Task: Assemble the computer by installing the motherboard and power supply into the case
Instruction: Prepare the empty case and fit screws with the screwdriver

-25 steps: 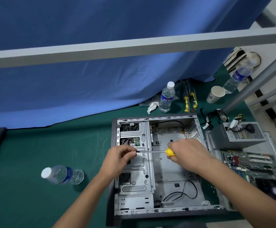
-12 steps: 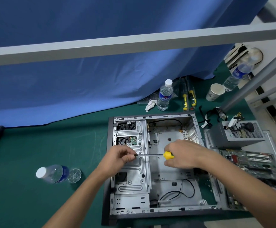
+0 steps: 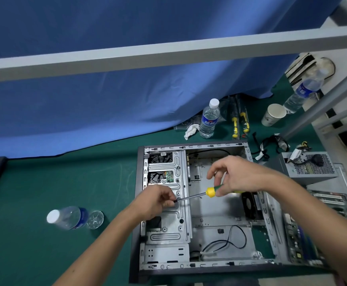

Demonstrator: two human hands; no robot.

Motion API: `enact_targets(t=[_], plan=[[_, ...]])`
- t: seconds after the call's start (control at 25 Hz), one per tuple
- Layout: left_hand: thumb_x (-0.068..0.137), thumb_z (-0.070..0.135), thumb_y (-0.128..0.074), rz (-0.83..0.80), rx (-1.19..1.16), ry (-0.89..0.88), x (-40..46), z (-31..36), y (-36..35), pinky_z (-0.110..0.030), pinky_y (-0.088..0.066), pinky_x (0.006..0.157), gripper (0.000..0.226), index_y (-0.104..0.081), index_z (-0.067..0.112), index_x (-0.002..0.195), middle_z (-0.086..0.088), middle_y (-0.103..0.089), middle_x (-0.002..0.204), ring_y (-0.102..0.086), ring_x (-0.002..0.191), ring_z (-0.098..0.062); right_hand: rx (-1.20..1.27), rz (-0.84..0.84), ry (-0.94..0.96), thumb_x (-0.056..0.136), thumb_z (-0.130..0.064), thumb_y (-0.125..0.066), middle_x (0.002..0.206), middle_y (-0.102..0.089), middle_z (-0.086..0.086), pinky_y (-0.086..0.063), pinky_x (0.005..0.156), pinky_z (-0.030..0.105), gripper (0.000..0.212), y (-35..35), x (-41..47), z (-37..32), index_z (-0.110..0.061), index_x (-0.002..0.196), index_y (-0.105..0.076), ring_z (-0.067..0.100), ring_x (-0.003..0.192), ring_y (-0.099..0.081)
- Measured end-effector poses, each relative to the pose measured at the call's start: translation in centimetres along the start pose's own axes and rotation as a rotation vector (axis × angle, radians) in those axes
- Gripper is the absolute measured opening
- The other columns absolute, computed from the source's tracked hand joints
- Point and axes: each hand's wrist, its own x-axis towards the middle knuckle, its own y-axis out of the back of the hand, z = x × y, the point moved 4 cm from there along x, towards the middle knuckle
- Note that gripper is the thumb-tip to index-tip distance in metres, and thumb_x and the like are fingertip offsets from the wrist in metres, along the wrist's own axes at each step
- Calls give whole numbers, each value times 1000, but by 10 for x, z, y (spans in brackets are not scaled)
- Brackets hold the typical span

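Item: left hand [image 3: 157, 200]. Fingers curled narrow, pinching the tip of the screwdriver [image 3: 197, 195] over the drive cage; probably seating a screw on the bit, though no screw can be made out.

Item: right hand [image 3: 238, 176]. Thumb and fingers grip the screwdriver's green-and-yellow handle, remaining fingers spread loose; the shaft lies nearly level so the tip reaches the left hand.

Item: case [image 3: 251, 263]. On its side on the green tabletop [image 3: 44, 182], open face up, main bay bare; an orientation suited to lowering parts in from above.

Item: power supply [image 3: 304, 168]. Outside the case, just beside its right wall, not installed.

Item: motherboard [image 3: 296, 238]. Outside the case to the right, near the power supply, partly hidden by the right forearm, awaiting fitting.
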Motion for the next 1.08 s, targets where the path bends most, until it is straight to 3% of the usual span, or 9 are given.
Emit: enact_targets(t=[0.12,0.24,0.36,0.48,0.6,0.68,0.8,0.92,1.08], plan=[[88,5,-71,-9,77,-21,8,0,3,-25,-55,83,19,-66,21,81,1,-74,92,-69,85,-12,76,31,0,64,-41,-87,86,-75,-13,-57,69,36,41,6,7,-2,-31,98,-67,9,73,-71],[90,6,-68,-28,44,-27,10,1,8,-11,-49,72,17,-66,21,82,6,-70,84,-62,73,1,170,46,-12,69,-29,-88,90,-75,-11,-52,66,24,33,13,15,-3,-28,97,-70,7,75,-71],[93,11,-67,-6,3,-20,8,-3,11,-16,-52,79,10,-67,20,87,1,-72,93,-66,83,-8,387,6,-51,77,-13,-81,85,-73,0,-49,65,21,20,14,20,-3,-14,95,-72,11,73,-67],[94,13,-65,69,15,20,9,-10,16,-11,-45,66,11,-65,23,89,8,-65,83,-59,74,-4,563,-1,-20,81,7,-68,84,-61,8,-45,64,24,19,18,22,-7,-9,92,-66,18,76,-59],[93,14,-67,187,-43,72,14,-14,23,-16,-48,70,14,-63,25,85,7,-68,83,-63,76,-6,652,117,44,72,5,-67,90,-56,10,-55,77,30,27,27,26,-17,-11,93,-62,25,88,-66],[91,12,-69,259,-74,84,21,-12,28,-11,-45,63,18,-62,25,82,9,-68,77,-62,68,1,671,236,103,72,5,-68,96,-61,10,-57,72,29,31,32,30,-27,-14,95,-60,26,99,-71],[91,11,-69,320,-31,121,36,-8,34,-7,-40,52,24,-59,27,77,11,-64,71,-57,58,6,544,420,206,78,-5,-79,104,-69,5,-57,84,36,31,39,37,-44,-23,97,-62,23,101,-69],[90,17,-71,425,41,181,49,-6,45,-19,-47,63,11,-65,24,83,10,-65,76,-62,72,-8,149,589,292,75,-35,-83,93,-65,-13,-44,80,11,31,47,40,-70,-33,101,-66,-2,86,-61],[88,24,-73,560,51,258,62,-5,56,-25,-44,68,4,-70,23,90,8,-67,79,-65,79,-16,-100,561,464,84,-27,-77,105,-58,-7,-36,81,8,37,47,50,-109,-23,119,-68,9,88,-56]])
